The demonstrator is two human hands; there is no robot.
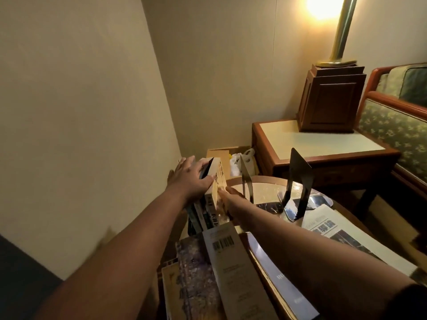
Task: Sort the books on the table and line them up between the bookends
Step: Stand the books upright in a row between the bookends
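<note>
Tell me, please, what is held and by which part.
Upright books: left hand grips their top edges, right hand presses the yellow book on its cover.

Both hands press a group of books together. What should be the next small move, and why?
Probably carry the books rightward into the gap between the thin bookend and the black bookend: the left hand and right hand hold them left of it.
</note>
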